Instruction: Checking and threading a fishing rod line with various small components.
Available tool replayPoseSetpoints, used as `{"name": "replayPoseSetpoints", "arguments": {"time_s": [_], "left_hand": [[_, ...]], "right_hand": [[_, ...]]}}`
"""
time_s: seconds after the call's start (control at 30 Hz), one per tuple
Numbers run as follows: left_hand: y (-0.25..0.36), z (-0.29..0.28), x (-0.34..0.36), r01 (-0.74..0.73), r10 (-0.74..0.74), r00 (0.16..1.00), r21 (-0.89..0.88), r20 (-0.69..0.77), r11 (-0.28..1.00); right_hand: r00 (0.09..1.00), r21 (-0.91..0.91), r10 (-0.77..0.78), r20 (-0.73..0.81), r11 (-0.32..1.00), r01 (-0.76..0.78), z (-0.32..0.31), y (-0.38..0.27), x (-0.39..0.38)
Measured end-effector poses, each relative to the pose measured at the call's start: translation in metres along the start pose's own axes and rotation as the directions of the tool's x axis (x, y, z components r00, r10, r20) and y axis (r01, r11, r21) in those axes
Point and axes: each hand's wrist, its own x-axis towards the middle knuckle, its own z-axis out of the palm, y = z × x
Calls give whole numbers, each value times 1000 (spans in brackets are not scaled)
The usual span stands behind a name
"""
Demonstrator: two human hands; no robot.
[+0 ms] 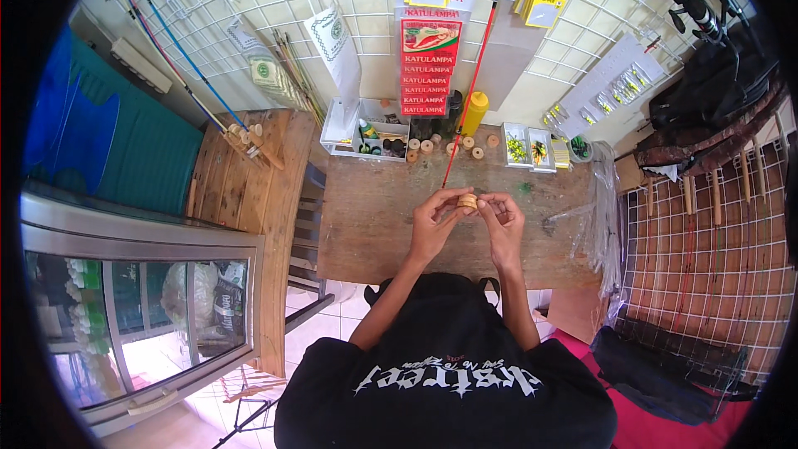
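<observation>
Between the fingertips of both hands is a small round tan piece (468, 201), banded around its side like a spool or stacked rings. My left hand (434, 220) pinches its left side, thumb and index finger closed on it. From the right, the fingers of my right hand (502, 220) close on the same piece. A thin red rod (480, 66) slants down from the top, its lower end close to my left fingertips; whether they touch, I cannot tell. Farther back on the wooden table (382, 224) lie several similar round tan pieces (427, 147), some with dark centre holes.
A white divided box (378, 154) with small bottles stands at the back left. A yellow squeeze bottle (475, 114) and white trays (517, 161) of small green parts stand along the back. Clear plastic wrap (608, 224) hangs at the right edge. Left is a glass-fronted cabinet (258, 299).
</observation>
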Motion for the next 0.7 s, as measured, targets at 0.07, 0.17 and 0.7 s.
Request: {"name": "replayPoseSetpoints", "arguments": {"time_s": [0.07, 0.17, 0.7], "left_hand": [[6, 1, 0, 10, -9, 1000, -41, 19, 999], [13, 2, 0, 27, -24, 999, -87, 45, 996], [15, 1, -1, -25, 28, 998, -46, 63, 999]], "right_hand": [[997, -45, -75, 34, 996, 76, 1, -7, -2], [987, -148, -162, -17, 976, 158, 1, -10, -7], [795, -652, -574, 198, 528, 544, 5, -39, -13]]}}
